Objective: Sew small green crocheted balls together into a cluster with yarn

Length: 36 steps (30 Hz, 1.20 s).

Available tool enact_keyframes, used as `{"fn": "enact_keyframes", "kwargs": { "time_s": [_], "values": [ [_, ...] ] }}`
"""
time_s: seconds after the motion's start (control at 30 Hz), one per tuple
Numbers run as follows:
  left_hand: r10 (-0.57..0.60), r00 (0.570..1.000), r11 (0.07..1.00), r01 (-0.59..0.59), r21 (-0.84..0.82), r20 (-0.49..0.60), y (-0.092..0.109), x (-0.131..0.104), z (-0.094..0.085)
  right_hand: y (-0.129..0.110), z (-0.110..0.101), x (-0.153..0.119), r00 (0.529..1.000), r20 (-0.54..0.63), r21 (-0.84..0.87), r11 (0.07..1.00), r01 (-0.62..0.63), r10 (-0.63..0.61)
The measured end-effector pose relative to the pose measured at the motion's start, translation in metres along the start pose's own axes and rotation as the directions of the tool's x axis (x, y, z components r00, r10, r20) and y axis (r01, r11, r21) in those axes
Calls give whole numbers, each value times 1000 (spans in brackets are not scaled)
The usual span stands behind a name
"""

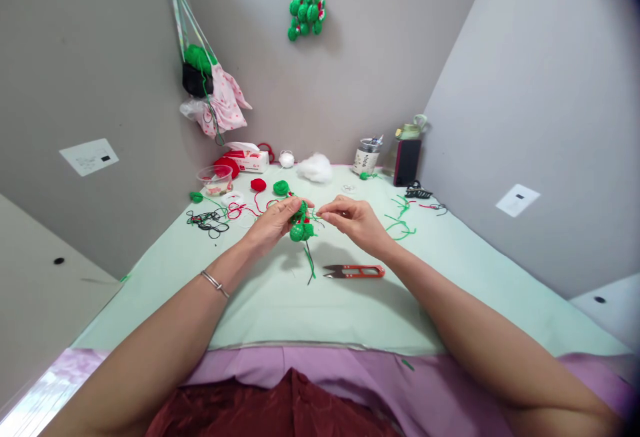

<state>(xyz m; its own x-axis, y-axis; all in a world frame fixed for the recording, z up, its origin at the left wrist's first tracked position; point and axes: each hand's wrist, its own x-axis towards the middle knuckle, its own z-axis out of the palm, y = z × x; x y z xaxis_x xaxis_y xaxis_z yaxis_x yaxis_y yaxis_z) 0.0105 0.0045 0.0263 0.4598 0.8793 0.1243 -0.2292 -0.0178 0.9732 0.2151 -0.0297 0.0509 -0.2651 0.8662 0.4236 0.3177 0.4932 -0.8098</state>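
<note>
Bare hands work a knobbly green crocheted piece (297, 232), flecked with red, at the centre of a table spread with smooth pale-green cloth (270, 320); clock directions here run from that piece. The left hand (277, 218), one slim metal bangle (215, 284) at its wrist, grasps the piece between thumb and fingers. The right hand (357, 220), at 3 o'clock, has thumb and forefinger pinched together just beside it; whether a strand lies between the tips is too fine to tell. Thin loose strands (311, 263) trail at 6 o'clock.

One pair of snips (355, 272), with a slender orange frame and two dark, tapering blades, lies at 4 o'clock. Two round yarn balls sit close by: a green ball (281, 188) at 11 and a red ball (258, 185) at 10. One tightly wound white ball (287, 159) rests between 11 and 12, left of a fluffy mound of white fibre (315, 168). A black cord tangle (207, 222) loops at 9, and wispy green yarn ends (400, 227) are scattered at 3. One label-wrapped canister (367, 159) stands at 2; high on the wall at 12 hangs one cluster of plump green crocheted shapes (306, 10).
</note>
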Motion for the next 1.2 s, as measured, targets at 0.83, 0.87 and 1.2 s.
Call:
{"fn": "enact_keyframes", "kwargs": {
  "time_s": [0.83,0.87,1.2],
  "values": [
    [-62,995,993,69,-99,72,10,-5,4,-1,2,-2,1000,2,-18,1000,17,-17],
    [-61,996,992,68,-103,69,9,-5,4,-3,2,-2,1000,0,-21,1000,19,-19],
    [-34,998,999,34,-3,44,5,-4,4,-3,6,-3,1000,-4,-104,995,11,-11]
  ]
}}
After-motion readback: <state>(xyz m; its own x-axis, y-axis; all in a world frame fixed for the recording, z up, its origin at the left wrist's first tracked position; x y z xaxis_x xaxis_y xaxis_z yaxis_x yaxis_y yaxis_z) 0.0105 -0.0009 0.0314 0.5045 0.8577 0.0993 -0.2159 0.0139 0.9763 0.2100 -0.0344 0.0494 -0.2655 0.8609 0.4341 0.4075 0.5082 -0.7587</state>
